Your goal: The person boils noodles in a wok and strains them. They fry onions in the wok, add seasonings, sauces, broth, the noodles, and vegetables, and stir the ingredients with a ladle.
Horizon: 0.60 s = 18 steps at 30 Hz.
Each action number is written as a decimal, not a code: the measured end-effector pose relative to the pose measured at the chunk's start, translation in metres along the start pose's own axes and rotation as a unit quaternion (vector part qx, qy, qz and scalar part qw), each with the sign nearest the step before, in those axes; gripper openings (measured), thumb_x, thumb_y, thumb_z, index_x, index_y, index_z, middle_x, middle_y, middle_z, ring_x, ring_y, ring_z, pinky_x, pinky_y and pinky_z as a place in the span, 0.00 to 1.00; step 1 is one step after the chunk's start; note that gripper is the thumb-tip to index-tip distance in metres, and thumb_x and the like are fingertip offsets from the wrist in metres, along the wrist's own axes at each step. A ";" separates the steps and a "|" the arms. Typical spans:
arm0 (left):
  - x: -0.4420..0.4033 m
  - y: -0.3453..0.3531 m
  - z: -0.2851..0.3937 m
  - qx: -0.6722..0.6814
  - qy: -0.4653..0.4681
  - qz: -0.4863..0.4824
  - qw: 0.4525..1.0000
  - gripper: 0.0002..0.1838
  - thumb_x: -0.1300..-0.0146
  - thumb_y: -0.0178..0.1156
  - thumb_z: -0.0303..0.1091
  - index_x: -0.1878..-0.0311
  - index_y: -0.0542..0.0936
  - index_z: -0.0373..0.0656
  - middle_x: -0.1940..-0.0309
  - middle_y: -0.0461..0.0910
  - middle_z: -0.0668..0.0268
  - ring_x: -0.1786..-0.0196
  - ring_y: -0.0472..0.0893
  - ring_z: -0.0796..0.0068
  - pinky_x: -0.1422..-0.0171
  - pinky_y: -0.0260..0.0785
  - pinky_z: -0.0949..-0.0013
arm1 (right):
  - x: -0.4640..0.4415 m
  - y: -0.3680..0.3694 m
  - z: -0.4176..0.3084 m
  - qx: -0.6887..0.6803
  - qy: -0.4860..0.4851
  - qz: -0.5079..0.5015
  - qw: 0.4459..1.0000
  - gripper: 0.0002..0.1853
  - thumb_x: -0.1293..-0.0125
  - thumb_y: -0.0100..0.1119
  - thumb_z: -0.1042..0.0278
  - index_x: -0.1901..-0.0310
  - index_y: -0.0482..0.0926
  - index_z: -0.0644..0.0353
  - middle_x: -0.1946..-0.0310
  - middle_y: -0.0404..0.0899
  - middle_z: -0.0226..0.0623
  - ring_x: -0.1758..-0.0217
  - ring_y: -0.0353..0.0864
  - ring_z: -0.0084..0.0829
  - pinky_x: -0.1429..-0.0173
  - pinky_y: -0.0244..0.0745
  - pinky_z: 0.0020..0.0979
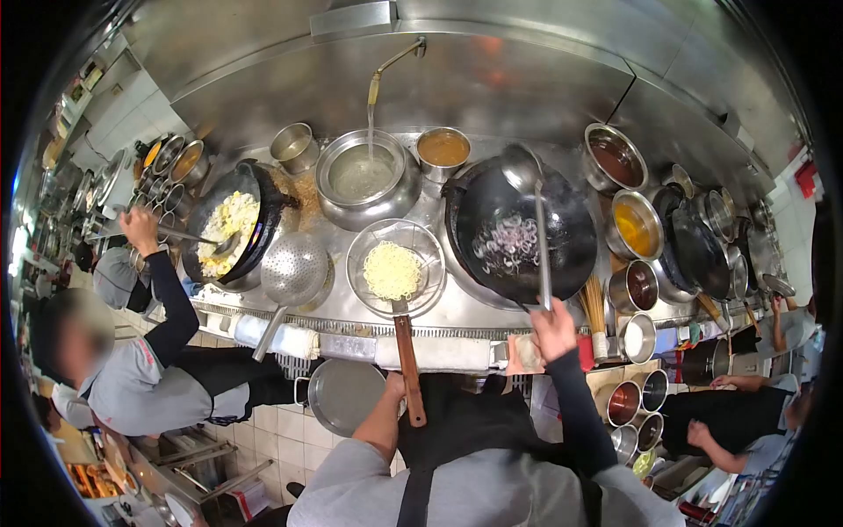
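My right hand (554, 329) is closed round the handle of a long steel ladle (543, 237). The ladle's bowl is over the far side of a black wok (562, 263), where sliced purple onions or shallots (509, 246) lie. Beside the wooden handle of a wire strainer (407, 360), at the front edge of the range, is my left hand (394, 388); its fingers are hidden. Yellow noodles (392, 270) sit in that strainer. Close to my left arm is a wide round pan (346, 400).
A co-worker's hand (139, 230) holds a ladle over a wok (263, 250) of egg and rice. A perforated skimmer (294, 268) lies between us. Water runs into a steel pot (329, 189). Sauce pots (650, 202) and a bamboo brush (597, 316) stand right. Other people work at far right.
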<state>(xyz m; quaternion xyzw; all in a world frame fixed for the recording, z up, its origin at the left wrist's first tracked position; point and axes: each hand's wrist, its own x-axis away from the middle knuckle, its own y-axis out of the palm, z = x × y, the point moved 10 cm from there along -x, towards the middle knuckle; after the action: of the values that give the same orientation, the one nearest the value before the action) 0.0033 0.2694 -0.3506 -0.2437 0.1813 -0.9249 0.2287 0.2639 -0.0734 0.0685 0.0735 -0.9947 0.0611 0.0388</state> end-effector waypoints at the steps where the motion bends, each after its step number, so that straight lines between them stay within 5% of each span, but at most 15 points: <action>1: -0.004 0.008 -0.016 0.014 -0.021 -0.032 0.999 0.12 0.37 0.61 0.33 0.53 0.79 0.36 0.69 0.82 0.56 0.72 0.82 0.66 0.70 0.76 0.57 | -0.003 0.043 -0.033 -0.142 0.134 -0.045 0.980 0.09 0.30 0.55 0.73 0.50 0.72 0.60 0.77 0.68 0.26 0.84 0.62 0.17 0.85 0.54 0.24; 2: -0.015 0.021 -0.041 0.030 -0.040 -0.062 0.997 0.14 0.36 0.60 0.33 0.51 0.79 0.37 0.69 0.82 0.56 0.72 0.82 0.65 0.70 0.76 0.57 | -0.012 0.078 -0.060 -0.204 0.168 -0.091 0.960 0.08 0.29 0.55 0.70 0.51 0.72 0.61 0.78 0.67 0.25 0.86 0.59 0.15 0.86 0.53 0.24; 5: -0.015 0.030 -0.048 0.153 -0.154 -0.099 0.971 0.31 0.44 0.67 0.38 0.39 0.72 0.33 0.51 0.79 0.50 0.53 0.80 0.60 0.49 0.72 0.60 | -0.076 0.166 -0.077 -0.312 0.230 -0.238 0.890 0.10 0.27 0.54 0.66 0.55 0.72 0.65 0.81 0.64 0.22 0.88 0.57 0.13 0.87 0.51 0.20; 7: -0.001 0.013 -0.011 0.142 -0.114 -0.036 0.983 0.13 0.37 0.60 0.31 0.52 0.79 0.35 0.70 0.81 0.57 0.72 0.82 0.63 0.71 0.75 0.57 | -0.113 0.229 -0.107 -0.453 0.283 -0.344 0.772 0.10 0.29 0.54 0.70 0.56 0.70 0.70 0.80 0.64 0.23 0.87 0.60 0.14 0.87 0.52 0.19; 9: -0.013 0.022 -0.036 0.132 -0.100 -0.025 0.986 0.13 0.38 0.61 0.29 0.52 0.79 0.34 0.70 0.81 0.57 0.72 0.82 0.64 0.71 0.76 0.57 | -0.141 0.270 -0.121 -0.496 0.373 -0.309 0.721 0.11 0.31 0.54 0.75 0.55 0.67 0.74 0.80 0.64 0.25 0.86 0.62 0.15 0.85 0.56 0.18; 11: -0.016 0.020 -0.046 0.129 -0.109 -0.015 0.985 0.15 0.40 0.63 0.29 0.51 0.79 0.32 0.68 0.82 0.57 0.71 0.82 0.64 0.70 0.76 0.57 | -0.153 0.307 -0.126 -0.541 0.427 -0.314 0.652 0.08 0.33 0.54 0.76 0.68 0.65 0.66 0.82 0.64 0.24 0.85 0.63 0.16 0.82 0.61 0.17; 12: -0.014 0.017 -0.042 0.133 -0.125 -0.011 0.983 0.17 0.41 0.65 0.30 0.50 0.79 0.32 0.67 0.83 0.56 0.70 0.82 0.64 0.68 0.77 0.58 | -0.153 0.316 -0.130 -0.557 0.431 -0.302 0.643 0.15 0.31 0.53 0.76 0.51 0.62 0.77 0.79 0.65 0.29 0.84 0.65 0.17 0.83 0.63 0.18; 15: 0.004 0.001 -0.002 0.118 -0.178 -0.036 0.976 0.25 0.43 0.68 0.32 0.44 0.78 0.30 0.61 0.84 0.54 0.65 0.83 0.63 0.62 0.78 0.60 | -0.147 0.325 -0.131 -0.602 0.423 -0.306 0.604 0.16 0.31 0.53 0.76 0.50 0.62 0.78 0.77 0.66 0.30 0.84 0.66 0.17 0.83 0.63 0.18; 18: 0.021 -0.009 0.040 0.155 -0.169 -0.031 0.973 0.31 0.45 0.70 0.34 0.39 0.75 0.29 0.53 0.83 0.52 0.59 0.83 0.62 0.58 0.77 0.62 | -0.133 0.316 -0.122 -0.599 0.397 -0.298 0.628 0.17 0.30 0.52 0.75 0.48 0.62 0.78 0.75 0.67 0.31 0.84 0.66 0.17 0.83 0.63 0.18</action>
<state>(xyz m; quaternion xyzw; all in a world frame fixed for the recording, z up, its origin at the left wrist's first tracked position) 0.0053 0.2572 -0.3060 -0.3633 -0.0128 -0.8941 0.2616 0.3559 0.2709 0.1415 0.2954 -0.6241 -0.5400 0.4813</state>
